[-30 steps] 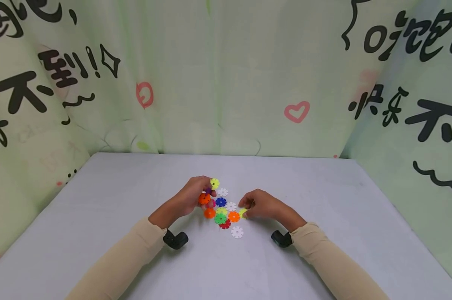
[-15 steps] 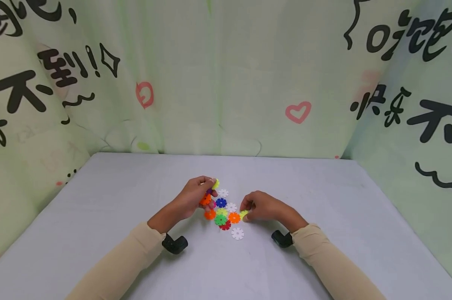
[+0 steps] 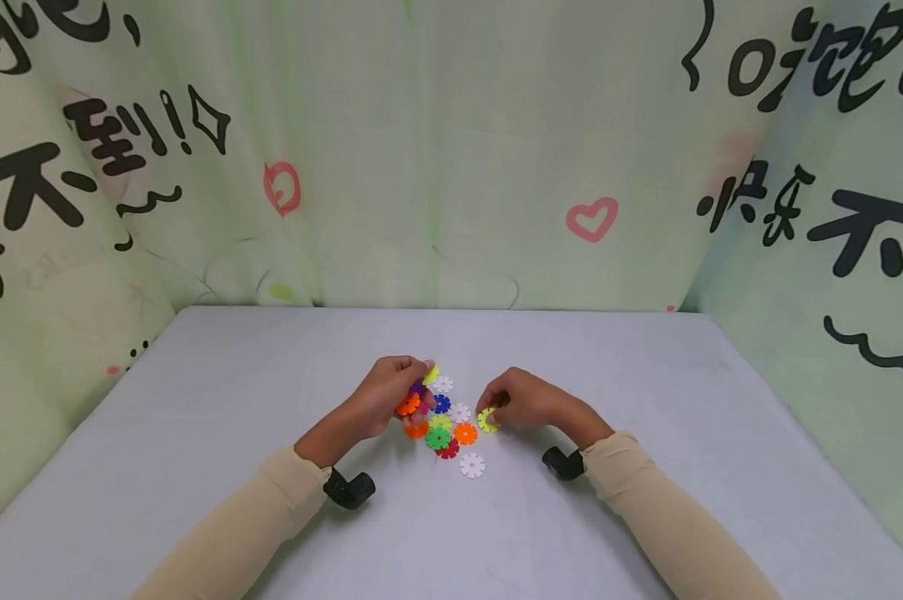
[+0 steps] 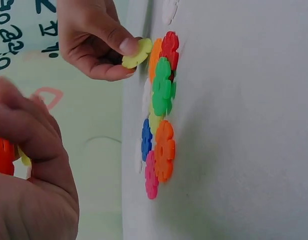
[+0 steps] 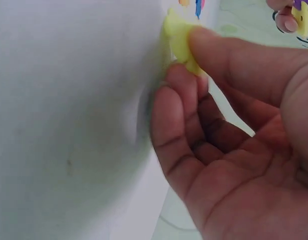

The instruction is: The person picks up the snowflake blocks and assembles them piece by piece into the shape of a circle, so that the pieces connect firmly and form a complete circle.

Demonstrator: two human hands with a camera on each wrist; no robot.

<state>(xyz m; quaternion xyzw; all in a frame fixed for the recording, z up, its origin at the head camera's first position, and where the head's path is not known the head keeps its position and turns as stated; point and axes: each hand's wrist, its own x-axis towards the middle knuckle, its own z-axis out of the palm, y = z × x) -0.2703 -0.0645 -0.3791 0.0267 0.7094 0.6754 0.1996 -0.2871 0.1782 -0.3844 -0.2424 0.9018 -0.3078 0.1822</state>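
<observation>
My left hand (image 3: 382, 393) grips a small joined chain of flower-shaped plastic discs: an orange disc (image 3: 408, 405), a purple disc (image 3: 417, 388) and a yellow disc (image 3: 432, 375) between thumb and finger. Over the right side of the pile, my right hand (image 3: 524, 398) pinches a single yellow disc (image 5: 180, 40) by thumb and fingertips. In the left wrist view this yellow disc (image 4: 137, 54) is tilted, just beside the loose discs. Below the hands lie a green disc (image 3: 438, 438), an orange disc (image 3: 465, 433) and a blue disc (image 3: 441, 404).
Also in the loose group are a red disc (image 3: 448, 451), a pink disc (image 4: 151, 175) and several white ones; one white disc (image 3: 472, 466) lies nearest the front. The table (image 3: 609, 533) has a pale cloth, with a printed curtain (image 3: 436, 167) behind.
My right hand has picked the yellow disc up from the right edge of the pile and raised it slightly. The left thumb has shifted over the yellow disc of its chain.
</observation>
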